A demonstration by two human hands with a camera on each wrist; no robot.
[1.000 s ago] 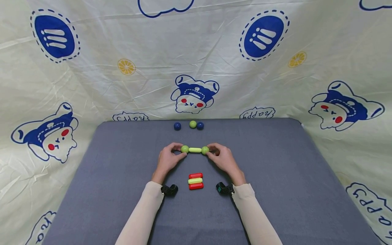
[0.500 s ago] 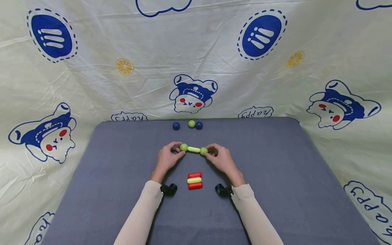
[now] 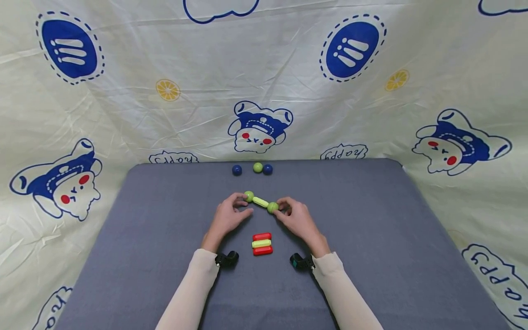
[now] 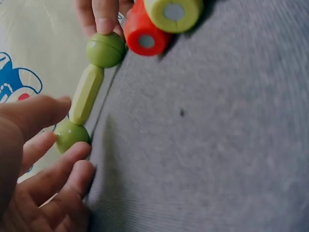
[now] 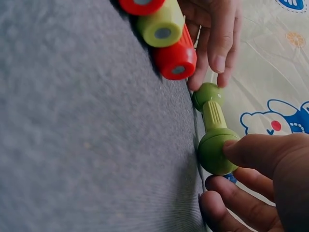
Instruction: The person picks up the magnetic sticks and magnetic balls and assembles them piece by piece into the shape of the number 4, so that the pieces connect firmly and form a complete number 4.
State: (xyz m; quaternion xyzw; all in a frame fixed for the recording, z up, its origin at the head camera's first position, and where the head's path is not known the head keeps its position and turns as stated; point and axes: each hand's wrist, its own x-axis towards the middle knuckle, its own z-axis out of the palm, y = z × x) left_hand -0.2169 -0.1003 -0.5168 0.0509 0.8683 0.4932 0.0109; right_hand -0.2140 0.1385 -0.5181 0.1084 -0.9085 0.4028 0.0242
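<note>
A pale green magnetic rod [image 3: 260, 201] joins two green balls on the grey table, slanting down to the right in the head view. My right hand [image 3: 298, 219] pinches the right green ball [image 5: 217, 152] between thumb and fingers. At the other end, my left hand [image 3: 228, 214] touches the left green ball [image 4: 71, 135] with its fingers, while the thumb [image 4: 53, 108] stands off it. Nearer to me, between the wrists, lie a red rod [image 3: 261, 236], a pale green rod [image 3: 261, 244] and another red rod [image 3: 262, 251], side by side. Grey discs show on their ends.
Near the table's [image 3: 165, 220] far edge sit a blue ball [image 3: 237, 170], a green ball [image 3: 257, 167] and a second blue ball [image 3: 267, 169]. A printed white cloth [image 3: 288, 59] hangs behind and around the table. Black bands with cameras sit on both wrists.
The joined rod and balls have turned from level to slanted, the right end coming nearer to me. My left thumb has come away from the left ball.
</note>
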